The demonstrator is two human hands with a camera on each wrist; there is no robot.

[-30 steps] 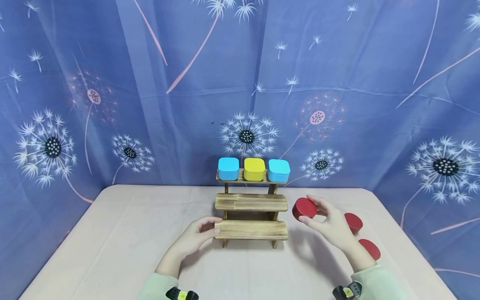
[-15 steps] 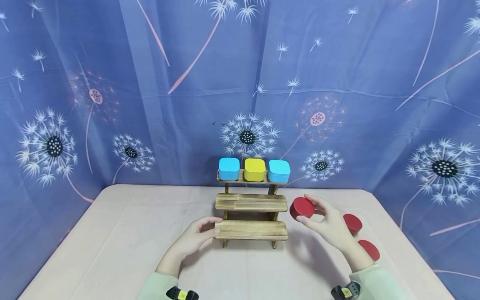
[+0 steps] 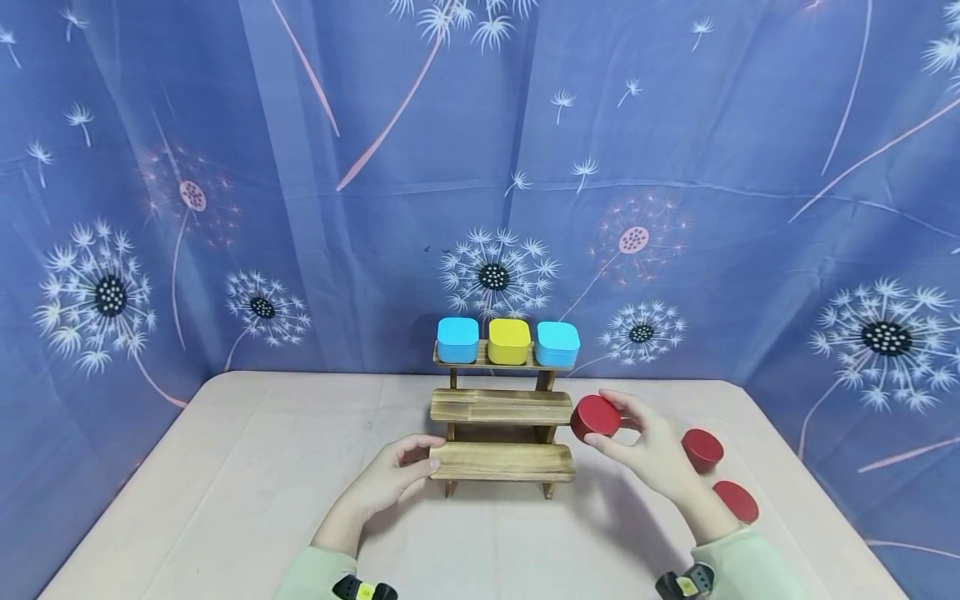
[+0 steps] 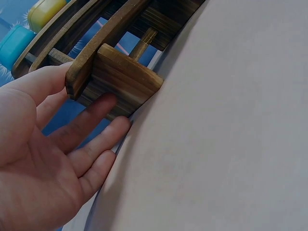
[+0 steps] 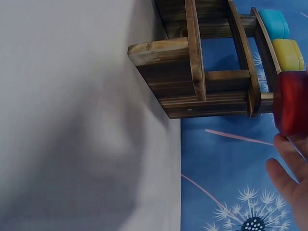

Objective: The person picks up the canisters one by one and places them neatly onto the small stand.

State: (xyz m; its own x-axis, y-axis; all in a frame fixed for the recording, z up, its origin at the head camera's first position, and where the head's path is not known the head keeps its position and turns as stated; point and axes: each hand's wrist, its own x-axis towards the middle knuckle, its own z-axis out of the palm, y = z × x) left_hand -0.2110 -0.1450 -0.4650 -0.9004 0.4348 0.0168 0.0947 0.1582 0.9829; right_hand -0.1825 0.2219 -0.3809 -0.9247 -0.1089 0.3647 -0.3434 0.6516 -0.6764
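Note:
A three-tier wooden display stand (image 3: 501, 461) stands on the table. My left hand (image 3: 390, 475) holds the left end of its lowest shelf; in the left wrist view the thumb (image 4: 50, 79) lies against the shelf end and the other fingers spread below. In my right hand (image 3: 651, 450), a round red box (image 3: 596, 418) is pinched between thumb and fingers, raised above the table just right of the middle shelf. On the top shelf sit a blue box (image 3: 457, 341), a yellow box (image 3: 509, 342) and another blue box (image 3: 557, 344), side by side.
Two more round red boxes, one farther back (image 3: 702, 450) and one nearer (image 3: 736, 502), lie on the pale table (image 3: 247, 483) beside my right forearm. A blue dandelion-print curtain (image 3: 360, 250) hangs right behind the stand and along both sides.
My right hand has moved slightly left with the red box, which now comes up to the right end of the middle shelf. The left hand and the stand stay put.

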